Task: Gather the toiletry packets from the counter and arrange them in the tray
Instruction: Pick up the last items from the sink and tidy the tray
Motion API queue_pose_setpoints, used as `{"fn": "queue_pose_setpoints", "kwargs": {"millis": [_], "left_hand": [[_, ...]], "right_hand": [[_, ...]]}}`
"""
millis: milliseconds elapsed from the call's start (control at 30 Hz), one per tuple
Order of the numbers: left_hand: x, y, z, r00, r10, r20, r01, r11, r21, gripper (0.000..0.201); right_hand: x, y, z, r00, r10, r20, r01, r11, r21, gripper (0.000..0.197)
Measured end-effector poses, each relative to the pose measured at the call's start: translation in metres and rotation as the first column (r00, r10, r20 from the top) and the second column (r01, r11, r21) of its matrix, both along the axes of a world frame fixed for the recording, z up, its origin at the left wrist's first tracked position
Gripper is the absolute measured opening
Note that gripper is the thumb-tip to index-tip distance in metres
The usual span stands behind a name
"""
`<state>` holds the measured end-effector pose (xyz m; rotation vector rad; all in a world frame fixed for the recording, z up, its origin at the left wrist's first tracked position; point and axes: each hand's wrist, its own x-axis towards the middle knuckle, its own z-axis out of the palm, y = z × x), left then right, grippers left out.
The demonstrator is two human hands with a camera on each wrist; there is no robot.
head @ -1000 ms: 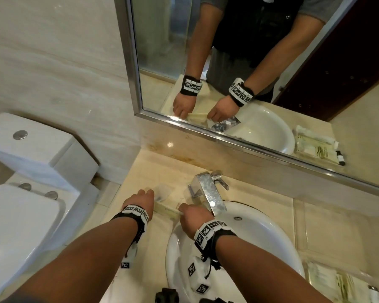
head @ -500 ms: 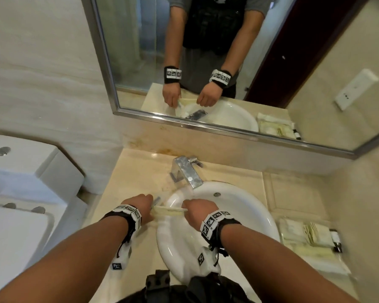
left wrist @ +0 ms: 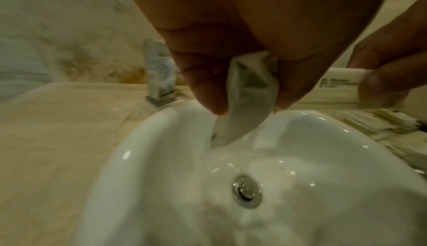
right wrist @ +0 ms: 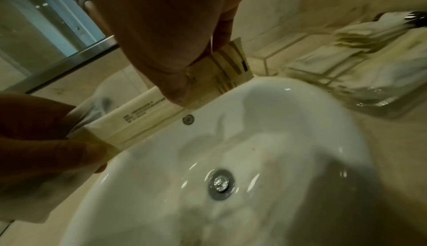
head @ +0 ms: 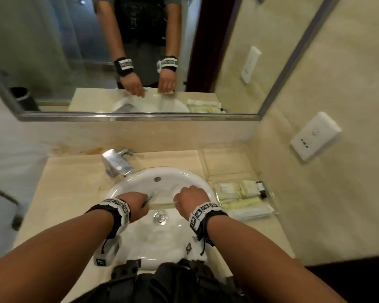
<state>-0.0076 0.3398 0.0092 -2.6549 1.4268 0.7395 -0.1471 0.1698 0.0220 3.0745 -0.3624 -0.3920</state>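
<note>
A long cream packet (head: 162, 203) with small print (right wrist: 143, 113) hangs level over the white sink basin (head: 162, 243), held at both ends. My left hand (head: 138, 204) pinches its left end and also grips a small crumpled white sachet (left wrist: 249, 92). My right hand (head: 188, 200) pinches the right end (right wrist: 228, 63) between thumb and fingers. The clear tray (head: 269, 206) sits on the counter right of the basin and holds several cream and white packets (head: 239, 193). It is blurred in the right wrist view (right wrist: 369, 94).
A chrome faucet (head: 117, 164) stands behind the basin at the left. The beige counter (head: 70, 182) stretches to the left. A mirror (head: 118, 62) runs along the back wall, and a white wall socket (head: 314, 136) is on the right wall.
Both hands have carried the long packet rightward, from the counter left of the faucet to above the basin. My view has swung right, bringing the tray fully into sight.
</note>
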Motion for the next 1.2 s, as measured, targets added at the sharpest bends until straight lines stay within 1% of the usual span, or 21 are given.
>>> {"fn": "queue_pose_setpoints", "kwargs": {"millis": [133,267,333,433,533,667,767,900,967,1067,1133,1200], "left_hand": [[-0.037,-0.056,0.011,0.998,-0.068,0.005,0.069,0.998,-0.015,0.021],[-0.075,-0.109,0.022,0.995,-0.099,0.0,0.099,0.995,-0.024,0.02],[-0.092,-0.131,0.026,0.995,-0.104,-0.001,0.104,0.994,-0.031,0.019],[-0.114,-0.159,0.026,0.994,-0.107,-0.023,0.107,0.994,-0.029,0.024],[-0.13,-0.179,0.024,0.997,-0.063,-0.055,0.061,0.998,-0.028,0.025],[-0.139,-0.189,0.016,0.997,0.019,-0.076,-0.021,1.0,-0.021,0.029],[-0.14,-0.191,0.012,0.995,0.066,-0.073,-0.067,0.998,-0.011,0.028],[-0.135,-0.191,0.005,0.989,0.13,-0.071,-0.13,0.991,0.003,0.032],[-0.131,-0.192,0.002,0.986,0.149,-0.073,-0.149,0.989,0.003,0.03],[-0.129,-0.195,-0.001,0.981,0.171,-0.087,-0.172,0.985,-0.001,0.028],[-0.13,-0.199,-0.004,0.979,0.18,-0.092,-0.181,0.983,-0.007,0.03],[-0.133,-0.204,-0.007,0.979,0.182,-0.093,-0.183,0.983,-0.005,0.03]], "right_hand": [[-0.046,-0.051,0.006,0.999,-0.033,0.003,0.033,0.999,-0.032,0.03],[-0.085,-0.1,0.008,0.993,-0.116,0.003,0.116,0.993,0.006,0.025],[-0.103,-0.122,0.005,0.989,-0.147,0.001,0.147,0.989,0.022,0.023],[-0.126,-0.15,-0.001,0.975,-0.222,0.017,0.22,0.973,0.076,0.025],[-0.145,-0.175,-0.012,0.956,-0.293,0.01,0.29,0.951,0.102,0.025],[-0.16,-0.203,-0.031,0.933,-0.357,-0.043,0.359,0.931,0.071,0.026],[-0.161,-0.217,-0.043,0.913,-0.405,-0.043,0.407,0.912,0.06,0.028],[-0.151,-0.224,-0.058,0.912,-0.408,-0.039,0.41,0.911,0.045,0.028],[-0.146,-0.228,-0.061,0.91,-0.414,-0.009,0.414,0.908,0.065,0.026],[-0.144,-0.23,-0.065,0.894,-0.448,0.015,0.44,0.884,0.154,0.028],[-0.149,-0.228,-0.068,0.897,-0.442,-0.012,0.436,0.879,0.193,0.033],[-0.158,-0.223,-0.073,0.916,-0.399,-0.054,0.402,0.898,0.178,0.029]]}}
